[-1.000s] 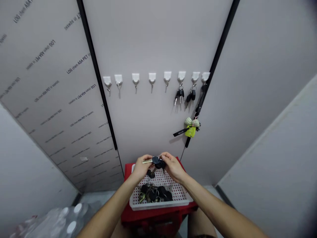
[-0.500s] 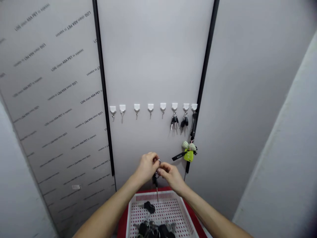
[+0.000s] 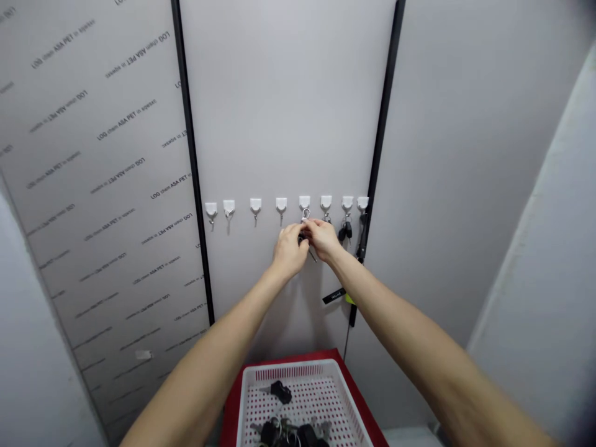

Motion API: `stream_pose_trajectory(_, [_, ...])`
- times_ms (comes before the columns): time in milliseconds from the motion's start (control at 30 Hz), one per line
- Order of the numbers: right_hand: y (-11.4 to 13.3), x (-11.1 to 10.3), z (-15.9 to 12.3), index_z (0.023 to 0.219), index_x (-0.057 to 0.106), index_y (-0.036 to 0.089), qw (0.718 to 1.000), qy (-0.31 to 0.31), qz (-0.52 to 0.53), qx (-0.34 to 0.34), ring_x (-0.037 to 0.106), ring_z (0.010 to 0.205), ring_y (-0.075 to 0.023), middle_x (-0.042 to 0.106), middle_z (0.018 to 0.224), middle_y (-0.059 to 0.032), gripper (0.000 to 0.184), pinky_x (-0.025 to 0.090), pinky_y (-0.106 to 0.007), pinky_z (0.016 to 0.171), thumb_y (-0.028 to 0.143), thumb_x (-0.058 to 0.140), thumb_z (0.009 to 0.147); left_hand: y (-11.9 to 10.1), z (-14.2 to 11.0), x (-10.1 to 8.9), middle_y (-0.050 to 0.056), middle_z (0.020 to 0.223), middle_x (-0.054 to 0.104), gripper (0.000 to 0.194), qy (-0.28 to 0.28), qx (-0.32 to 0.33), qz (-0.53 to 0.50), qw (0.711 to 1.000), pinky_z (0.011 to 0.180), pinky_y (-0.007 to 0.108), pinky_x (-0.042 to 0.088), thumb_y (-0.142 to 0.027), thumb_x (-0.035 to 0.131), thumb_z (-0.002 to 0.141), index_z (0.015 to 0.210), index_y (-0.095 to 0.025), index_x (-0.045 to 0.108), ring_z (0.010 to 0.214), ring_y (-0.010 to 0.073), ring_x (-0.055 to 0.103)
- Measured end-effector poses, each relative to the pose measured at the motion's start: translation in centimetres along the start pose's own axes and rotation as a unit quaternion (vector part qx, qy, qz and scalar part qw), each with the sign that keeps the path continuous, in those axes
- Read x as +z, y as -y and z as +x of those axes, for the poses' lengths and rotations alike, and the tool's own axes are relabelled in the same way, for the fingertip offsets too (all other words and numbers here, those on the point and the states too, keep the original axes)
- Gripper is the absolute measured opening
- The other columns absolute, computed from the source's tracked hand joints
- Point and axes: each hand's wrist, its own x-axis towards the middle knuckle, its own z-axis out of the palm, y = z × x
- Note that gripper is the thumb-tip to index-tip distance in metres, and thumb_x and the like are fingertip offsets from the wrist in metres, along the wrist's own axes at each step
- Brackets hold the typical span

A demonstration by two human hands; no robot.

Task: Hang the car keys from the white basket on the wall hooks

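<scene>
My right hand [image 3: 321,237] pinches a metal key ring [image 3: 306,213] just below a white wall hook [image 3: 304,202], the fifth from the left. Whether the ring is over the hook's tip, I cannot tell. Close against it, my left hand [image 3: 291,249] is closed around the black-headed keys [image 3: 302,237] on that ring. One key blade [image 3: 313,255] sticks out below my fingers. Beside my right hand, a bunch of keys on the neighbouring hook [image 3: 326,202] is mostly covered by the hand. Another black bunch [image 3: 345,231] hangs one hook further right.
A white perforated basket [image 3: 347,397] stands below on a red surface [image 3: 235,397], with several black-headed keys [image 3: 293,433] inside. A black strap [image 3: 362,239] hangs from the far-right hook, with a black tag [image 3: 334,296] near my right forearm. Black strips [image 3: 198,180] edge the wall panel.
Both hands have risen from above the basket to the hook row, carrying the keys along. The ring is now at the fifth hook. My right arm now covers much of the green charm.
</scene>
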Motion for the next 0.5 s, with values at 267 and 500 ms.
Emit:
stream_pose_trajectory(267, [-3.5, -1.9, -2.4, 0.08, 0.051, 0.013, 0.975, -0.046, -0.17, -0.133, 0.047, 0.065, -0.0095, 0.053, 0.074, -0.0026, 0.023, 0.038, -0.023, 0.058, 0.019, 0.045, 0.059, 3.0, -5.6, 0.9, 0.005, 0.097, 0.049, 0.031, 0.042, -0.045, -0.014, 0.998, 0.081, 0.028, 0.032, -0.011, 0.041, 0.063, 0.093, -0.014, 0.046, 0.091, 0.0144, 0.042])
stream_pose_trajectory(500, [-11.6, -6.9, -14.2, 0.083, 0.055, 0.018, 0.831, 0.353, -0.422, -0.076, 0.049, 0.071, -0.0134, 0.056, 0.078, -0.003, 0.027, 0.036, -0.025, 0.065, 0.015, 0.046, 0.058, 6.1, -19.4, 1.9, 0.005, 0.08, 0.055, 0.023, 0.364, -0.136, -0.025, 0.921, 0.07, 0.027, 0.036, -0.016, 0.044, 0.062, 0.083, -0.016, 0.053, 0.076, 0.0161, 0.048])
